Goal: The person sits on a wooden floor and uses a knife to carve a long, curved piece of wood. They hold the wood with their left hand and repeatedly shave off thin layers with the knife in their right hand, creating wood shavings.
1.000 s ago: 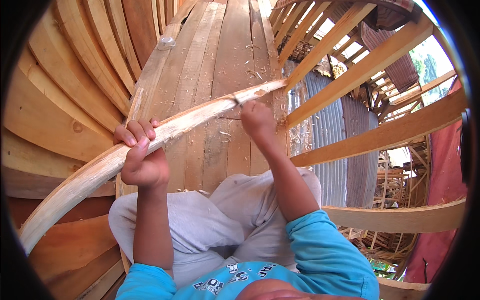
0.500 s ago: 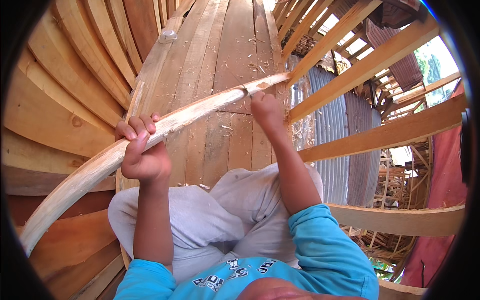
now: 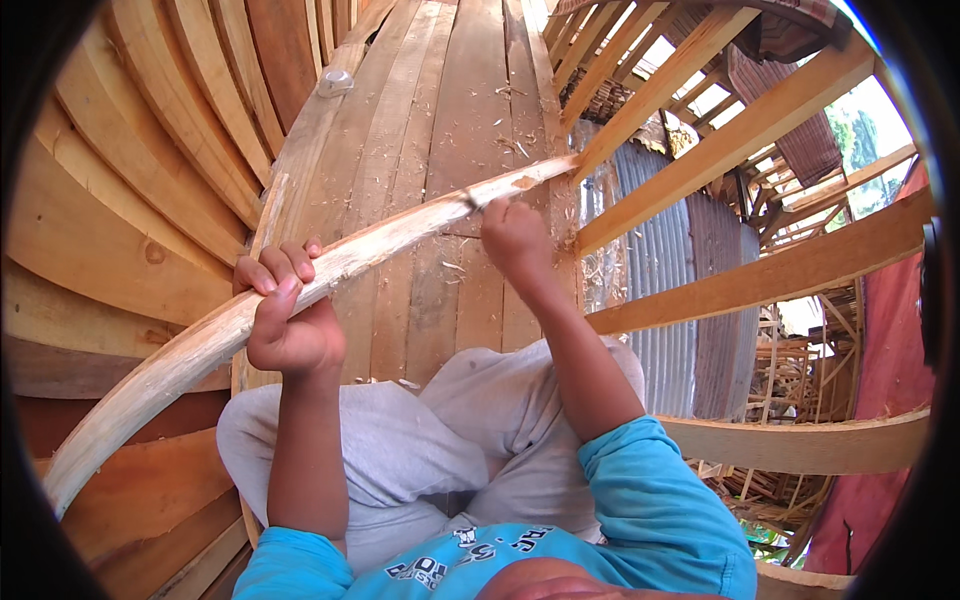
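Note:
A long, curved wooden pole (image 3: pixel 400 225), pale and partly shaved, slants from the lower left up to the right across my lap. My left hand (image 3: pixel 298 320) is closed round its middle, fingers over the far side and thumb on top. Toward the pole's right end, my right hand (image 3: pixel 518 242) is closed on a knife. The dark, blurred knife blade (image 3: pixel 471 199) lies across the pole's surface; its handle is hidden in my fist. A darker brown patch (image 3: pixel 524 183) marks the pole beyond the blade.
I sit cross-legged on a plank floor (image 3: pixel 400 150) scattered with wood shavings (image 3: pixel 510 145). Curved wooden ribs (image 3: pixel 150 200) rise close on the left; slanting beams (image 3: pixel 740 130) stand on the right, with corrugated metal sheets (image 3: pixel 660 270) beyond. A small clear container (image 3: pixel 335 83) sits far left.
My right hand and the knife have moved left and slightly down along the pole, toward me. My left hand keeps its grip, and the pole has dipped slightly at its right end.

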A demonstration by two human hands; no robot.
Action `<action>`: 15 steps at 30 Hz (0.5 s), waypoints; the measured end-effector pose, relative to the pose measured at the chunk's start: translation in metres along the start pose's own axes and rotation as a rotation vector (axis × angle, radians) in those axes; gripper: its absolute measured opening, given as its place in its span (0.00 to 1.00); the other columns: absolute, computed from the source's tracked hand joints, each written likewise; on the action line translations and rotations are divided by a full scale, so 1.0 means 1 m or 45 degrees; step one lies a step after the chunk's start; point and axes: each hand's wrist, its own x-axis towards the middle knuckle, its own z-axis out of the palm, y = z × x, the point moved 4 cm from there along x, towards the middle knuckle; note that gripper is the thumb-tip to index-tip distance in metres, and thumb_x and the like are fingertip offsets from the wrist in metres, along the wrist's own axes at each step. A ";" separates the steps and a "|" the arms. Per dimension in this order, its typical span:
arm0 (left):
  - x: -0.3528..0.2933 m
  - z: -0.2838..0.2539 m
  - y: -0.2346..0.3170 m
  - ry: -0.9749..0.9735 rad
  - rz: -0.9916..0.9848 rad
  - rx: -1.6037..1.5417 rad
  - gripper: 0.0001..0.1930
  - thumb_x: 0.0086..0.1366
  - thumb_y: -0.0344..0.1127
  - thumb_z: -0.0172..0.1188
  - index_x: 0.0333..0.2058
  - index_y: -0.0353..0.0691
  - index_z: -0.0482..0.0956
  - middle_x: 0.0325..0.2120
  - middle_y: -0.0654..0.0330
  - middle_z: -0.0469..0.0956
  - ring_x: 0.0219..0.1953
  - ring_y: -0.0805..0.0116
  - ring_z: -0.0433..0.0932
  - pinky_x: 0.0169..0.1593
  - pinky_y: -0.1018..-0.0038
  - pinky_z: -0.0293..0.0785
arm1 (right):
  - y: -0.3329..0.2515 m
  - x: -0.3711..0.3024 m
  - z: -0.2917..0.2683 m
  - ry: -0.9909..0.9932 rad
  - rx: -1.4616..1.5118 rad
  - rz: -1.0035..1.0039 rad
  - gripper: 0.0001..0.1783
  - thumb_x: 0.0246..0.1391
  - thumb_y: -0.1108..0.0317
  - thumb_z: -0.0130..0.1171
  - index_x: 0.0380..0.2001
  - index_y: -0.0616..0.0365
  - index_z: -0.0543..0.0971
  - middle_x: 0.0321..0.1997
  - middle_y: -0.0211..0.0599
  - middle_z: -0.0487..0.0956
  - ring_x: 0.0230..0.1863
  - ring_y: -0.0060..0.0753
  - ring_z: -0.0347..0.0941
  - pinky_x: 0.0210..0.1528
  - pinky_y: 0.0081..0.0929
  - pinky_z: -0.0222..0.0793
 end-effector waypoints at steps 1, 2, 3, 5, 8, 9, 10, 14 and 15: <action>-0.002 0.004 0.000 0.024 -0.025 0.007 0.12 0.43 0.27 0.55 0.25 0.49 0.62 0.20 0.66 0.65 0.29 0.70 0.67 0.52 0.61 0.62 | 0.035 0.022 -0.006 0.059 0.066 0.102 0.32 0.60 0.53 0.35 0.31 0.72 0.81 0.37 0.70 0.78 0.45 0.68 0.75 0.53 0.53 0.67; -0.003 0.005 -0.001 0.044 -0.039 0.007 0.12 0.43 0.27 0.55 0.25 0.49 0.62 0.20 0.66 0.65 0.29 0.71 0.67 0.52 0.62 0.62 | 0.059 0.038 -0.014 0.127 0.131 0.194 0.32 0.60 0.53 0.35 0.31 0.73 0.80 0.37 0.71 0.77 0.45 0.70 0.74 0.53 0.53 0.66; -0.002 0.003 0.001 0.022 -0.037 0.005 0.12 0.43 0.27 0.55 0.25 0.49 0.62 0.20 0.66 0.65 0.29 0.71 0.67 0.52 0.62 0.62 | 0.066 0.044 -0.016 0.046 0.168 0.327 0.31 0.59 0.53 0.36 0.31 0.72 0.80 0.40 0.72 0.77 0.47 0.70 0.73 0.54 0.52 0.66; -0.001 -0.002 -0.001 -0.016 -0.017 -0.024 0.13 0.43 0.27 0.55 0.25 0.49 0.62 0.20 0.66 0.64 0.29 0.71 0.67 0.52 0.62 0.62 | 0.036 0.028 0.002 0.091 0.048 0.166 0.32 0.59 0.51 0.37 0.33 0.70 0.81 0.38 0.67 0.79 0.46 0.65 0.76 0.53 0.50 0.68; 0.000 -0.002 -0.002 -0.153 0.011 -0.028 0.13 0.43 0.27 0.56 0.25 0.49 0.63 0.20 0.66 0.64 0.30 0.71 0.66 0.52 0.62 0.61 | 0.021 0.025 0.006 0.006 0.007 0.005 0.32 0.58 0.49 0.39 0.33 0.69 0.82 0.38 0.65 0.80 0.46 0.62 0.77 0.53 0.49 0.69; 0.000 -0.002 -0.002 -0.161 0.004 -0.028 0.13 0.43 0.27 0.56 0.25 0.49 0.62 0.20 0.67 0.64 0.29 0.71 0.66 0.51 0.63 0.61 | 0.022 0.022 0.002 -0.040 0.022 -0.014 0.32 0.57 0.49 0.39 0.33 0.69 0.82 0.38 0.65 0.80 0.46 0.61 0.77 0.53 0.49 0.69; 0.001 -0.001 -0.002 -0.171 0.009 -0.018 0.13 0.43 0.27 0.56 0.25 0.49 0.62 0.20 0.67 0.64 0.29 0.71 0.66 0.51 0.64 0.61 | 0.016 0.030 -0.004 -0.286 0.102 0.050 0.31 0.57 0.50 0.39 0.33 0.70 0.82 0.38 0.65 0.80 0.46 0.62 0.77 0.53 0.49 0.69; 0.004 -0.006 0.004 -0.338 0.047 0.027 0.13 0.44 0.27 0.56 0.25 0.50 0.62 0.20 0.67 0.64 0.29 0.72 0.65 0.50 0.66 0.60 | -0.030 -0.020 -0.018 -0.017 -0.123 -0.027 0.30 0.59 0.53 0.38 0.27 0.69 0.81 0.34 0.64 0.80 0.41 0.67 0.76 0.49 0.49 0.70; 0.005 -0.005 0.005 -0.381 0.047 0.022 0.12 0.45 0.28 0.56 0.25 0.50 0.62 0.20 0.67 0.64 0.29 0.73 0.65 0.49 0.67 0.60 | -0.039 -0.027 -0.016 -0.035 -0.160 -0.084 0.30 0.59 0.53 0.37 0.27 0.68 0.81 0.34 0.63 0.80 0.41 0.66 0.77 0.48 0.50 0.71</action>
